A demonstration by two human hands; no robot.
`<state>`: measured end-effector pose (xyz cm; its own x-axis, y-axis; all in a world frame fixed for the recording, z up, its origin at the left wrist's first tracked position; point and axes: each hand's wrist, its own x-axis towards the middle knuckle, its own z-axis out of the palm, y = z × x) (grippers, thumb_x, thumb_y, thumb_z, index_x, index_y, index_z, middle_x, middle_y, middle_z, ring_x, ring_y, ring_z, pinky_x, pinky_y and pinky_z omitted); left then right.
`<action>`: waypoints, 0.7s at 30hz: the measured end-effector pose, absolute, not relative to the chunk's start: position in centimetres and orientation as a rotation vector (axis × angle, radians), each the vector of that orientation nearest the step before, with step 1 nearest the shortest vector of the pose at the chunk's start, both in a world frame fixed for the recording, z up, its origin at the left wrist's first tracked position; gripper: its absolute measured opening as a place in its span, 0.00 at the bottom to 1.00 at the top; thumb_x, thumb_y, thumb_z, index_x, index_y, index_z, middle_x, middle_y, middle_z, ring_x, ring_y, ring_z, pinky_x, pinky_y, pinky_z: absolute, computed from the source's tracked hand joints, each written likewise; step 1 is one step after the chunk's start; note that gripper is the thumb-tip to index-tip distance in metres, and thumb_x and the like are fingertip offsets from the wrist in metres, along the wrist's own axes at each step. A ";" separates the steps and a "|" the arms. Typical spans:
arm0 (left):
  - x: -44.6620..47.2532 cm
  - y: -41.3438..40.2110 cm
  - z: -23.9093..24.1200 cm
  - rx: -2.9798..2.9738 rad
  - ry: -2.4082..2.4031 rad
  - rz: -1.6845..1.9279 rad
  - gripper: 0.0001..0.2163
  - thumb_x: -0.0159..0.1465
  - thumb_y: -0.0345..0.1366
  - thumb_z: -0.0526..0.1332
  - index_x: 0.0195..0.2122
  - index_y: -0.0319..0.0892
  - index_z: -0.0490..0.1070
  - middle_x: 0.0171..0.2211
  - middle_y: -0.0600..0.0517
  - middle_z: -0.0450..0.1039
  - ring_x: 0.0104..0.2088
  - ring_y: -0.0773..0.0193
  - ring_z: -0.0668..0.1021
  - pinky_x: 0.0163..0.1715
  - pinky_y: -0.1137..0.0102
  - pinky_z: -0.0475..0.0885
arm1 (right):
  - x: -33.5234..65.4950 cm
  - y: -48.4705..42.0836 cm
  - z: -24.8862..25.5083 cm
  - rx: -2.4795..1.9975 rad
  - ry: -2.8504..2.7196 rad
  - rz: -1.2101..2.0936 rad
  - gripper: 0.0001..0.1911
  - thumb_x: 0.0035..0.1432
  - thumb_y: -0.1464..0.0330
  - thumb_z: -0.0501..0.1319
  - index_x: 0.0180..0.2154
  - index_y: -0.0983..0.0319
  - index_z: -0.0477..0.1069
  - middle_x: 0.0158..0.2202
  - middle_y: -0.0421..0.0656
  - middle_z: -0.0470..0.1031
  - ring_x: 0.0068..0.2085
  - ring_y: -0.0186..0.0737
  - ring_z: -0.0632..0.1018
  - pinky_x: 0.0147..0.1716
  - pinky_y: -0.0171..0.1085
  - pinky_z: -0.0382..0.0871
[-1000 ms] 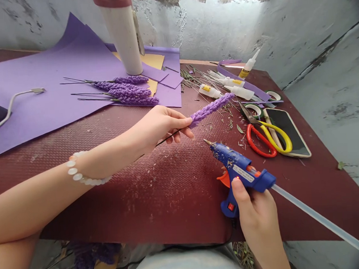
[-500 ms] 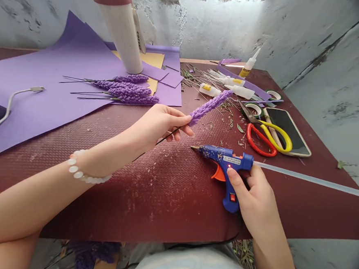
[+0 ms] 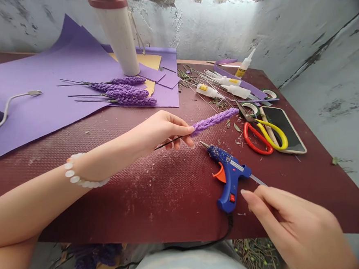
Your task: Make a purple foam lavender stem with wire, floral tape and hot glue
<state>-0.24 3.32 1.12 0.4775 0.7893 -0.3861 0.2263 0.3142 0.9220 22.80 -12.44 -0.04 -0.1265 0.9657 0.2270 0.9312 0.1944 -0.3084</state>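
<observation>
My left hand (image 3: 173, 131) pinches an artificial lavender stem (image 3: 215, 121) just below its purple flower head. The dark wire end runs back under my palm, and the flower points right. On the table lies a blue hot glue gun (image 3: 227, 164) with an orange trigger, its nozzle pointing up and left, below the flower. A clear glue stick (image 3: 258, 180) comes out of its back, partly covered by my right hand (image 3: 296, 216). That hand is off the gun, holding nothing, with its fingers loosely curled and the thumb apart.
Several finished lavender stems (image 3: 127, 93) rest on purple paper (image 3: 47, 90) beside a white tumbler (image 3: 119, 40). At right are scissors (image 3: 265, 134), a phone (image 3: 285, 129), glue bottles (image 3: 209, 91), green tape rolls (image 3: 250, 108) and scraps. The gun's black cord (image 3: 229, 227) hangs over the front edge.
My right hand has let go of the glue gun and moved right and down. The gun now lies tilted on the table. My left hand has lowered slightly with the lavender stem, which is flatter.
</observation>
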 end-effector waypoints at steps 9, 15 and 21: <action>0.6 1.2 2.4 1.339 1.019 0.286 0.09 0.59 0.37 0.64 0.27 0.36 0.76 0.26 0.49 0.79 0.16 0.74 0.68 0.14 0.77 0.58 | 22.5 -5.8 4.8 -1.197 -2.489 -0.266 0.12 0.64 0.68 0.55 0.46 0.66 0.71 0.44 0.50 0.75 0.47 0.49 0.74 0.49 0.46 0.65; 0.7 1.1 2.1 1.339 0.981 0.269 0.10 0.59 0.39 0.64 0.28 0.36 0.77 0.27 0.49 0.79 0.17 0.74 0.68 0.16 0.77 0.59 | 21.4 -1.0 2.9 -1.081 -2.777 0.165 0.12 0.64 0.66 0.57 0.47 0.61 0.70 0.41 0.44 0.77 0.41 0.43 0.77 0.40 0.41 0.69; 0.9 1.4 2.1 1.281 1.033 0.268 0.08 0.59 0.37 0.64 0.29 0.36 0.76 0.26 0.50 0.79 0.16 0.74 0.68 0.15 0.78 0.58 | 21.6 -0.1 2.5 -1.026 -2.790 0.260 0.12 0.65 0.71 0.53 0.43 0.60 0.74 0.39 0.43 0.78 0.40 0.41 0.76 0.40 0.39 0.67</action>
<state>0.89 1.41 2.14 0.5509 0.6818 -0.4813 0.3619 0.3245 0.8739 21.60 -0.09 2.45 -0.7527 0.6526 0.0873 0.6253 0.7500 -0.2157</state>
